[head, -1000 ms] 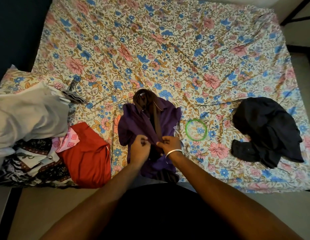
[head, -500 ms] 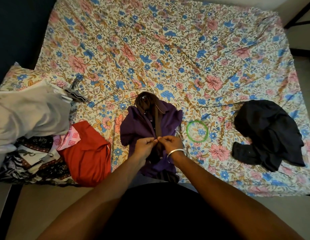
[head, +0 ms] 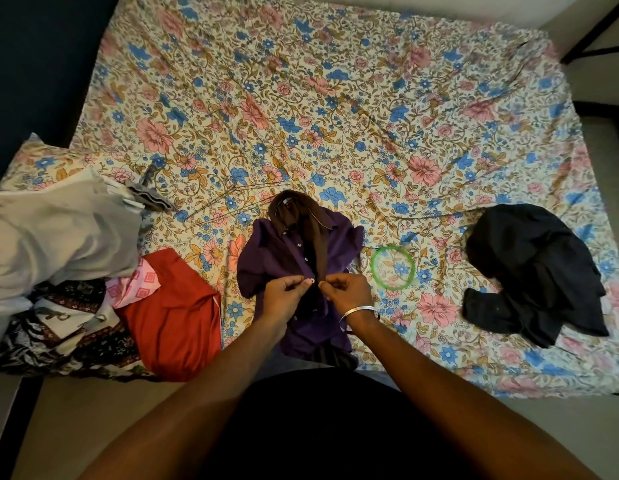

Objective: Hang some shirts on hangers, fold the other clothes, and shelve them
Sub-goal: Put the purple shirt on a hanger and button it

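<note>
- Purple shirt [head: 266, 254] lay spread on the near edge of the bed, front upward, with a brown garment [head: 315, 233] inside it, the brown collar showing above the purple one.
- The left hand [head: 283, 297] pinched the shirt's left front edge between thumb and curled fingers, right beside a small white button.
- The right hand [head: 347, 294] pinched the opposite front edge, fingers curled in; a silver bangle [head: 358, 311] sat on that wrist.
- The two hands were close but apart, with a dark strip of open placket between them.
- Wire hangers [head: 228, 206] lay flat on the floral bedsheet [head: 335, 98], just beyond the shirt's collar and to its left.
- A green ring [head: 392, 268] lay on the sheet just beside the shirt's right side.
- A red garment [head: 176, 317] sat folded near the shirt's left, touching a pink patterned cloth [head: 134, 285].
- Grey clothes [head: 58, 237] were heaped at the far left over a black-and-white printed fabric [head: 58, 334].
- A black garment [head: 533, 271] lay crumpled well apart on the right.
</note>
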### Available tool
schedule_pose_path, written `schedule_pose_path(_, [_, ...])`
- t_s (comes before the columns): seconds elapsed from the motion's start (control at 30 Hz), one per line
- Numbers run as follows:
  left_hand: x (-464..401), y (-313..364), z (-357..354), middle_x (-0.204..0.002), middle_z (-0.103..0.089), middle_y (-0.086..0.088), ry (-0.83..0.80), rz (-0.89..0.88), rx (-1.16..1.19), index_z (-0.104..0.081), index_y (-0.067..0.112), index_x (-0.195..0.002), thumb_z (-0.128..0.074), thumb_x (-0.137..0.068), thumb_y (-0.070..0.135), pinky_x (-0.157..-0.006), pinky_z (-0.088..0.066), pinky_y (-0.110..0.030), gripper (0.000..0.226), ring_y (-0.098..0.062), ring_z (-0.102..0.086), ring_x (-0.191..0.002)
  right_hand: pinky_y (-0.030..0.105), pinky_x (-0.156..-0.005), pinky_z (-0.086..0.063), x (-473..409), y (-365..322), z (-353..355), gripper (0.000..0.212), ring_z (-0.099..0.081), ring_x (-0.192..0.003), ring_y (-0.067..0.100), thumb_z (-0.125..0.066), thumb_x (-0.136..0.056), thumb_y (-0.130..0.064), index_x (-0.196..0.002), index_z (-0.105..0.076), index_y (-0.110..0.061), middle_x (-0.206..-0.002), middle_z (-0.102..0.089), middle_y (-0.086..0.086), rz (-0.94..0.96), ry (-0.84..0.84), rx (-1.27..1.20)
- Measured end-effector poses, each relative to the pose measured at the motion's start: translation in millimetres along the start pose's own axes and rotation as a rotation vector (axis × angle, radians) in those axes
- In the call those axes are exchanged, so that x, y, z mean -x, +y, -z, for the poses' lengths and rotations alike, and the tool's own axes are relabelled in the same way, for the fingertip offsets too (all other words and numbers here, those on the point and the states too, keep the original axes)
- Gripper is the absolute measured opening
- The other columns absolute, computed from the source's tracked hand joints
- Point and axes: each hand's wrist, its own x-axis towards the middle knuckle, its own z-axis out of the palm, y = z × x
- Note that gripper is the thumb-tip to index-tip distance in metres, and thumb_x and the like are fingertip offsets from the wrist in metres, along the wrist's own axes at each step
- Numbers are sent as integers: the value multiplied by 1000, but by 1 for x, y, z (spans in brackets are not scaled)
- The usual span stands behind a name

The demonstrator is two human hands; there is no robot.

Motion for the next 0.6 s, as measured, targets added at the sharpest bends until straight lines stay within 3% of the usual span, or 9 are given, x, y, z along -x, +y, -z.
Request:
schedule_pose_path(0.1, [4,3,-3,-77,-73,-1,-27,-94,-104,-76,15,-84,-72,-94,21,-57,-51,-33,12,-16,-66,-71,6,-63,-49,2,0,-2,21,-62,-60,-14,-84,-78,-10,-95,-79,-1,-82,-74,4,46,-23,6])
schedule_pose_path(0.23, [4,8,-4,-70,-71,6,72,-252,-352,-73,19,-75,-74,-92,24,-63,-56,-38,17,-15,-69,-69,16,-65,-53,1,1,-6,22,-62,-58,-10,-87,-76,-14,-93,-79,-3,-79,-74,4,11,-4,-40])
schedule_pose_path(0.37, [2,6,-4,-71,-72,-1,53,-264,-421,-73,13,-78,-72,-92,27,-61,-58,-49,20,-21,-71,-69,21,-63,-51,2,2,-6,23,-61,-56,-7,-85,-78,-12,-96,-79,-1,-78,-74,7,-38,-41,-100])
schedule_pose_path(0.47, [2,4,-4,-72,-72,0,76,-281,-462,-73,13,-79,-72,-92,28,-64,-58,-47,20,-19,-70,-71,23,-64,-58,6,1,-5,22,-65,-61,-3,-84,-79,-8,-98,-78,-1,-80,-74,6,-53,-54,-135])
schedule_pose_path(0.6, [-3,5,-2,-72,-73,1,70,-266,-433,-75,13,-79,-74,-91,26,-64,-58,-48,17,-22,-71,-70,26,-59,-60,8,-7,-3,15,-71,-62,13,-71,-89,-3,-101,-75,4,-82,-74,15,-137,-119,-251])
